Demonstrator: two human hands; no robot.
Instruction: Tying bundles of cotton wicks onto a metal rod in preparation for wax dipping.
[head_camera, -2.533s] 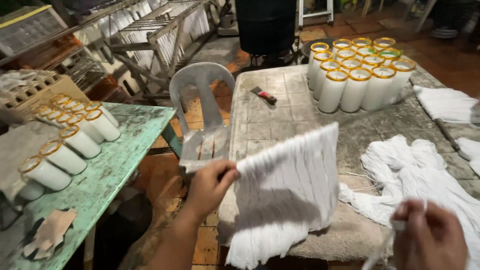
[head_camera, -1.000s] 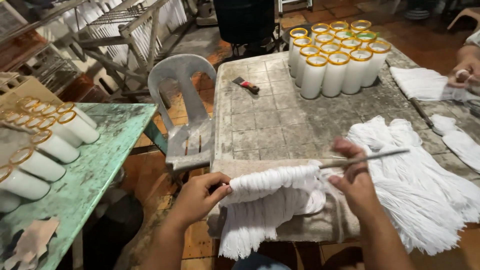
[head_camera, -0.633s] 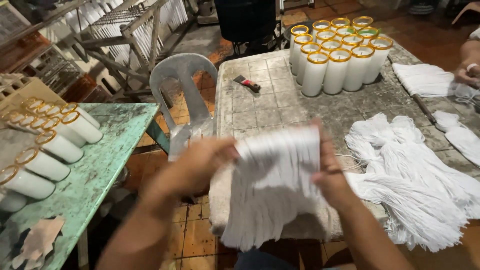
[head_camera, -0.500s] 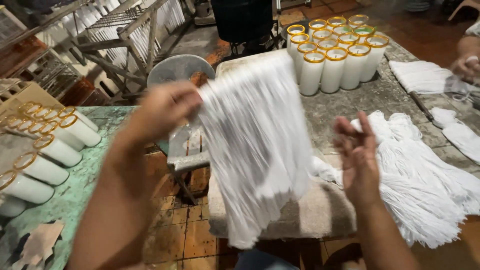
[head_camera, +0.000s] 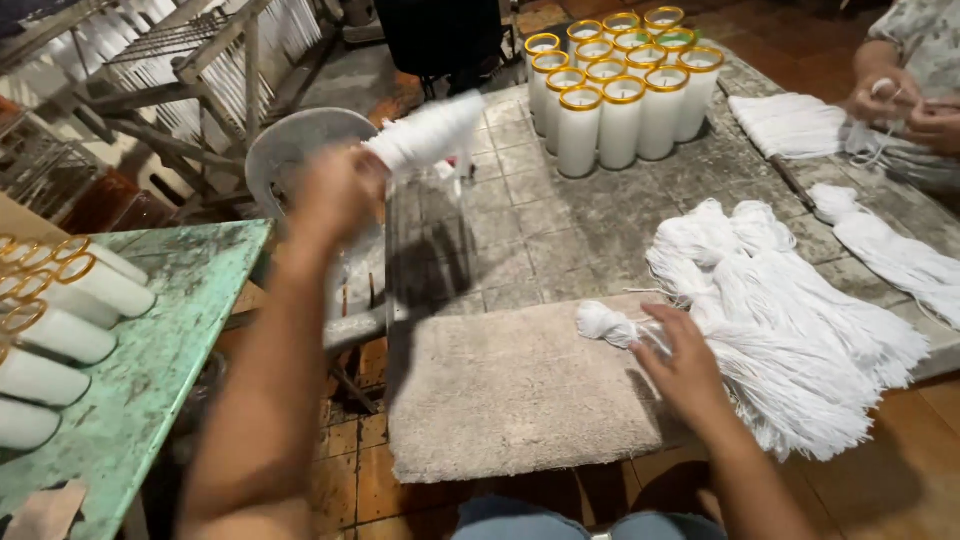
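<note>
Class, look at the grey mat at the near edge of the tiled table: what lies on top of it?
The grey mat carries only the right hand and a looped end of white string. The table under it is hidden.

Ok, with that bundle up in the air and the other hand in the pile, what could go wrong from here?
1. The left hand holds the white string bundle raised close to the glass candles; a wide swing might knock one over.
2. The right hand rests on the loose string pile; pulling one bunch could drag or tangle its neighbours.
3. The grey mat overhangs the table edge, so it could slip off.
</note>
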